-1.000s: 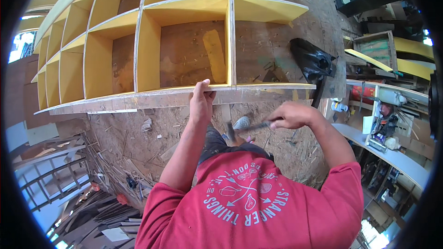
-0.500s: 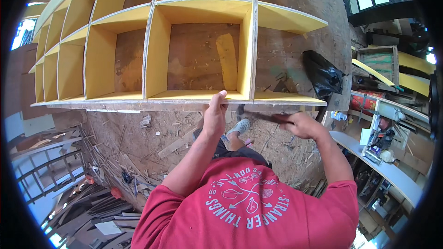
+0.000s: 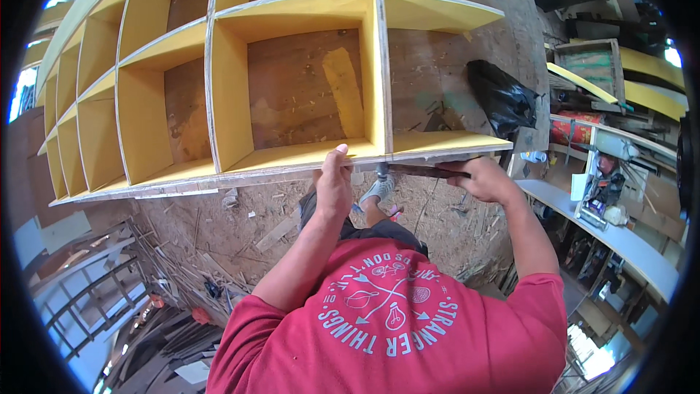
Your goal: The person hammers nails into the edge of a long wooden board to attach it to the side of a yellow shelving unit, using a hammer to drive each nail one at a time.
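Two hands at yellow shelf unit (image 3: 292, 66): left hand (image 3: 334, 186) grips front edge, right hand (image 3: 485, 179) clenches hammer (image 3: 419, 171).

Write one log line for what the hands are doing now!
left hand: gripping shelf frame edge | right hand: holding hammer against edge

Red short-sleeved T-shirt (image 3: 408, 328) with a round white print, dark shorts (image 3: 379, 232), and what looks like a grey shoe (image 3: 379, 190).

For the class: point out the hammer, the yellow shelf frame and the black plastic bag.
hammer (image 3: 426, 171), head view, on its handle.
yellow shelf frame (image 3: 375, 66), head view, on an upright divider.
black plastic bag (image 3: 503, 98), head view, on its middle.
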Tool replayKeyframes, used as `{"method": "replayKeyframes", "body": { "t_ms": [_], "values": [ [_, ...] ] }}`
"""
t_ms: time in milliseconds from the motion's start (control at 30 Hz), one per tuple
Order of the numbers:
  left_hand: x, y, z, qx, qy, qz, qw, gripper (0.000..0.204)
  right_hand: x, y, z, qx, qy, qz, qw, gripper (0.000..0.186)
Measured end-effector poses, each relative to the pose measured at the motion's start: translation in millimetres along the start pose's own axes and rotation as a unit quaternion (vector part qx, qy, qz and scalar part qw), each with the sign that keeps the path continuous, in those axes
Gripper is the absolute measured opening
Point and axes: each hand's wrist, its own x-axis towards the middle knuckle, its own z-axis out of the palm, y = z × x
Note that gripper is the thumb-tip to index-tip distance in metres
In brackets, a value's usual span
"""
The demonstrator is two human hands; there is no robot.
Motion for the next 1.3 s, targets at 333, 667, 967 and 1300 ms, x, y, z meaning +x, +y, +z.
{"method": "replayKeyframes", "body": {
  "t_ms": [333, 667, 967, 1300],
  "values": [
    [10.1, 10.4, 1.7, 0.005, -0.036, 0.020, 0.999, 0.015, -1.7, -9.2, -5.8, -0.065, -0.202, -0.089, 0.973, 0.046],
    [-17.1, 24.1, 14.3, 0.050, 0.011, -0.053, 0.997, 0.034, -36.6, 5.4, 18.3, 0.040, 0.007, -0.081, 0.996, 0.046],
    [-34.8, 23.9, 194.6, 0.613, -0.414, 0.198, 0.643, 0.017, -147.8, 64.4, 172.8, 0.308, 0.107, 0.023, 0.945, 0.052],
    [180.8, -149.0, 226.3, 0.935, -0.321, 0.106, 0.110, 0.049, -211.3, 43.6, 274.1, 0.381, 0.318, 0.147, 0.856, 0.055]
  ]
}}
